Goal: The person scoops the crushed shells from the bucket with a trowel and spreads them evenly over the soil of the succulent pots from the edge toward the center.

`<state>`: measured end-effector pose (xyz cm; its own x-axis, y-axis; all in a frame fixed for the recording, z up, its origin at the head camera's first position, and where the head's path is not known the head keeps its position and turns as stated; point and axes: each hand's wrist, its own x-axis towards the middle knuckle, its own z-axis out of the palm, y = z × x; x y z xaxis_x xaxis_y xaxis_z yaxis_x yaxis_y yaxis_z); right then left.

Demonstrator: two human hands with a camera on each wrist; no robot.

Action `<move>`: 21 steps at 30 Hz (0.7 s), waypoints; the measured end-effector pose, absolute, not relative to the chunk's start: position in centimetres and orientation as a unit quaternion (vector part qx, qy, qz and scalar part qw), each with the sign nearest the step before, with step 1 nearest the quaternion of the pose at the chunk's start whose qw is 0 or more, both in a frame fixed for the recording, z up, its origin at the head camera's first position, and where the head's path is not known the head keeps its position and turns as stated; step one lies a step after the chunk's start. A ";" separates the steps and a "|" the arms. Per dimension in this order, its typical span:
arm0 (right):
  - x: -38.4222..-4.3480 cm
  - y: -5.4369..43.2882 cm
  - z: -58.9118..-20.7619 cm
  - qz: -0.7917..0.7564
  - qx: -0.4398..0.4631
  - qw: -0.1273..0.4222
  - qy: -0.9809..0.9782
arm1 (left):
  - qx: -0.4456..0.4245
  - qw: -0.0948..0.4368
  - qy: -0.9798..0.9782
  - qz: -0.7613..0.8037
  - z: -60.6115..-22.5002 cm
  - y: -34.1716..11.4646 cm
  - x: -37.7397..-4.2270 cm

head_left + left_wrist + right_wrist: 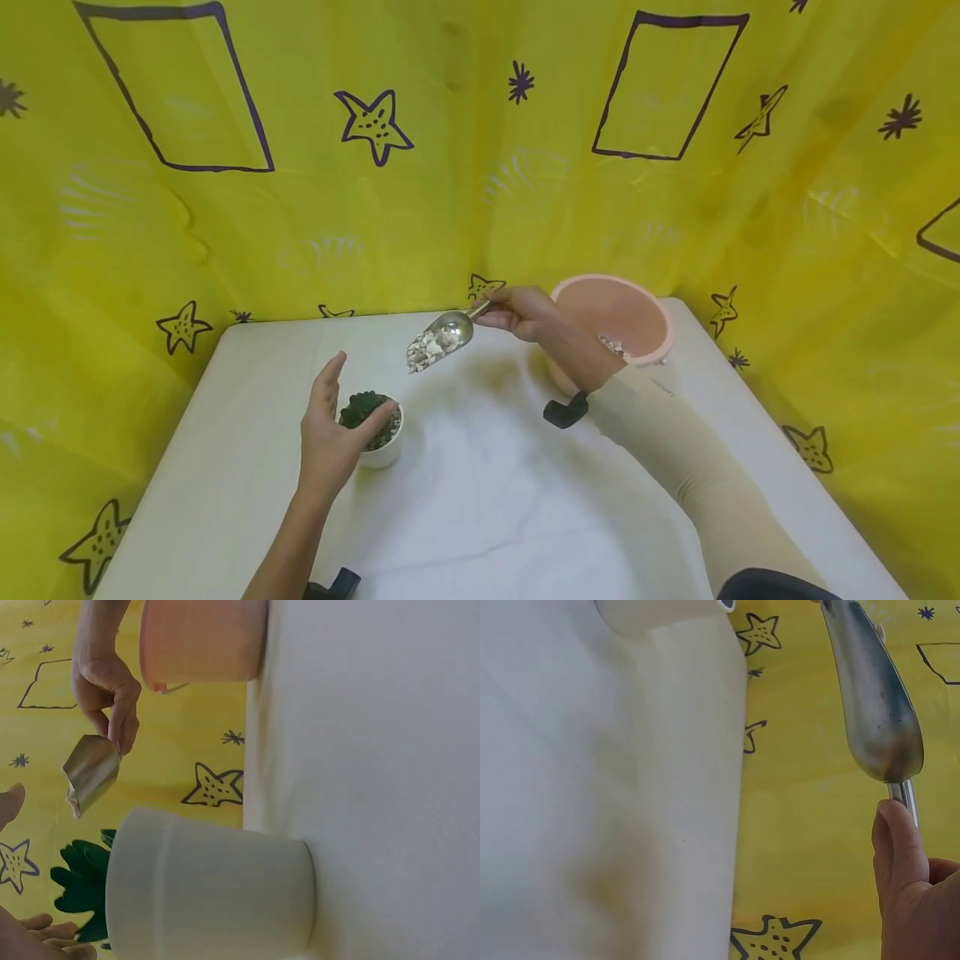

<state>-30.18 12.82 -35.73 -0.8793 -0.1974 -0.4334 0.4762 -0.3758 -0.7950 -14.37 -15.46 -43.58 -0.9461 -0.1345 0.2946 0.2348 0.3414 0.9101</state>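
My right hand (pixel 521 312) grips the handle of a metal scoop (pixel 455 327) and holds it above the table. Pale stone chips (pixel 431 346) lie heaped in the scoop, whose mouth points left and down. In the right wrist view the scoop's underside (pixel 885 712) shows above the pinching fingers. My left hand (pixel 330 429) is at the near left side of a small white pot (pixel 384 454), thumb and fingers spread around its top. A dark green succulent (pixel 362 408) grows in the pot. Whether the left hand touches the plant or pot, I cannot tell.
A pink bucket (pixel 615 312) stands at the back right of the white-covered table (pixel 480 517), with more pale chips (pixel 612 345) inside, partly behind my right forearm. A yellow curtain (pixel 450 217) with drawn stars hangs behind the table and along its sides.
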 end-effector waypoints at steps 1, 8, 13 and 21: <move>-30.1 12.7 -35.8 -0.818 0.133 0.206 0.520 | -0.032 0.157 -0.804 -0.573 -43.7 -15.7 -14.3; -29.9 12.2 -36.9 -0.804 0.131 0.211 0.540 | -0.035 0.109 -0.820 -0.561 -44.6 -16.8 -14.0; -29.8 11.8 -37.5 -0.795 0.140 0.212 0.551 | -0.034 0.065 -0.841 -0.537 -45.2 -17.4 -13.8; -29.5 11.1 -38.8 -0.783 0.156 0.215 0.563 | -0.047 0.037 -0.851 -0.522 -45.8 -17.8 -13.6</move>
<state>-29.52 11.14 -38.81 -0.8589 -0.1603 -0.4863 0.5121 -0.2741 -0.8140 -13.56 -17.77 -45.82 -0.9929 0.0414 0.1114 0.1181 0.4499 0.8852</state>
